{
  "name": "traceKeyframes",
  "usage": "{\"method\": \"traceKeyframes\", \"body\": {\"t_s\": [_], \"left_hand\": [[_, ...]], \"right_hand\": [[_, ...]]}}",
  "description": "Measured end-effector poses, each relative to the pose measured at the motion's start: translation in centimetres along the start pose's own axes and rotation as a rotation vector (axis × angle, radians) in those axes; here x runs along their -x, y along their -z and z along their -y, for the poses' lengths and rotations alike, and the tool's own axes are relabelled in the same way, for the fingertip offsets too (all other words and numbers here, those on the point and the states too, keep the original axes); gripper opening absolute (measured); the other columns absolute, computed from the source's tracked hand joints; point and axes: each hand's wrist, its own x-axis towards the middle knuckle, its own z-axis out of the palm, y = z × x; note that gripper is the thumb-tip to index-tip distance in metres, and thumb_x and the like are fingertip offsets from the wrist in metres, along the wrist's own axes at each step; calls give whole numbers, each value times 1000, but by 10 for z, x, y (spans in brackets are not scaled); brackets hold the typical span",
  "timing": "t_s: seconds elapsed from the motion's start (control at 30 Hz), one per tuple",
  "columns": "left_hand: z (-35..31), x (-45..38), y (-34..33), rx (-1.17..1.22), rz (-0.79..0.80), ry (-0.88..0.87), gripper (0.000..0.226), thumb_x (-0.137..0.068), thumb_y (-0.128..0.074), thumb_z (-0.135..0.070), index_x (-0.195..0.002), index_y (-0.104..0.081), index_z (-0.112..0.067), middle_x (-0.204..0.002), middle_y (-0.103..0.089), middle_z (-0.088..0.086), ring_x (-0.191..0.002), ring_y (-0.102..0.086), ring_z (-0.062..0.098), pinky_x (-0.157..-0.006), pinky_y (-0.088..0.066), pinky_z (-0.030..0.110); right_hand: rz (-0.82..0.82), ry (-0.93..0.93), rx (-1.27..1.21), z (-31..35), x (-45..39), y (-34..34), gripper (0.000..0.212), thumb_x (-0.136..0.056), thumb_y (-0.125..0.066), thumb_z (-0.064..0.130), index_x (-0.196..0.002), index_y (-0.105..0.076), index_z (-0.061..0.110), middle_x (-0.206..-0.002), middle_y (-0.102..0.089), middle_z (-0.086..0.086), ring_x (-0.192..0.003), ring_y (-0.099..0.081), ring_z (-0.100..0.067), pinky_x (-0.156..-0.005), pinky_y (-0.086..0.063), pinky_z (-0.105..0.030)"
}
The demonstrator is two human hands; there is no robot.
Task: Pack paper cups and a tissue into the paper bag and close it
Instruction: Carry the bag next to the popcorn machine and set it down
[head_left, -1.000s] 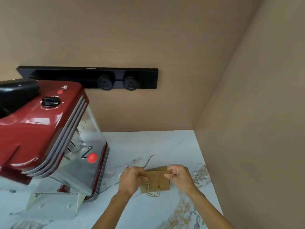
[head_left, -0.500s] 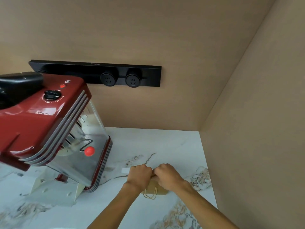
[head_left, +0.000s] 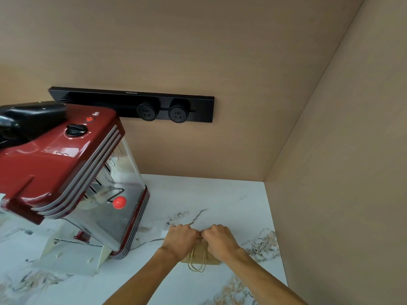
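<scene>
On the marble counter (head_left: 220, 194), the paper bag (head_left: 199, 254) is pinched at its top by left hand (head_left: 181, 238) and right hand (head_left: 220, 239), fingers curled tight, knuckles meeting. Closing step is judged in hand; contents are hidden. A firm crease along the top fold is called for next.

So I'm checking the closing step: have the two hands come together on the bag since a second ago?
Yes. The left hand and right hand now meet knuckle to knuckle over the paper bag, below the dark marble vein.
</scene>
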Motion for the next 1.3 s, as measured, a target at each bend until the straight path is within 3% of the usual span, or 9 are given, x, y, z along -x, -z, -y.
{"method": "traceKeyframes", "body": {"t_s": [0.53, 0.77, 0.83, 0.93, 1.03, 1.17, 1.23, 1.3], "left_hand": [[3, 2, -5, 24, 17, -34, 28, -102, -40, -34, -112, -63, -23, -112, -67, 11, -105, -63, 32, -88, -46, 41], [2, 3, -5, 95, 36, -75, 25, -99, -42, -19, -114, -62, -16, -112, -67, 15, -103, -63, 35, -86, -48, 43], [6, 4, -5, 163, 37, -65, 25, -96, -44, -14, -113, -62, -15, -108, -67, 15, -102, -63, 35, -84, -49, 42], [11, 5, -7, 369, 16, -43, 19, -96, -46, -13, -96, -66, -12, -87, -64, 10, -94, -65, 31, -78, -48, 35], [11, 8, -13, 547, -42, -13, 19, -94, -52, -11, -82, -67, -10, -80, -68, 11, -82, -63, 25, -73, -47, 33], [10, 13, -16, 680, -102, 37, 18, -92, -58, -8, -88, -74, -13, -81, -73, 7, -80, -65, 21, -71, -48, 26], [13, 14, -14, 751, -121, 53, 16, -91, -62, -7, -90, -77, -13, -81, -73, 4, -80, -66, 18, -67, -43, 13], [15, 14, -12, 780, -121, 53, 13, -90, -64, -9, -90, -77, -12, -81, -73, 4, -80, -66, 18, -66, -41, 10]], "right_hand": [[3, -71, -44, -10, 6, -6, 16, -95, -57, 13, -103, -70, 17, -102, -70, -15, -97, -66, -36, -78, -50, -39], [-19, -123, -94, -13, 12, -12, 20, -92, -58, 7, -102, -72, 17, -102, -74, -12, -95, -68, -34, -78, -53, -36], [-25, -138, -131, -15, 13, -9, 17, -93, -60, 10, -100, -72, 19, -100, -75, -9, -94, -70, -30, -75, -53, -33], [-28, -212, -242, -24, 17, -8, 26, -87, -57, 0, -93, -73, 19, -97, -78, 3, -94, -73, -14, -75, -57, -27], [-34, -242, -281, -26, 20, -12, 25, -86, -53, -3, -86, -72, 14, -90, -77, 0, -92, -73, -13, -72, -57, -25], [-49, -219, -294, -25, 21, -15, 17, -93, -57, 10, -82, -69, 12, -86, -73, -12, -88, -70, -26, -73, -57, -32], [-41, -220, -343, -29, 20, -14, 19, -91, -55, 2, -84, -70, 11, -90, -73, -13, -94, -71, -24, -79, -59, -35], [-39, -218, -378, -32, 20, -14, 28, -87, -50, -8, -86, -72, 10, -94, -74, -12, -101, -71, -18, -84, -60, -35]]}}
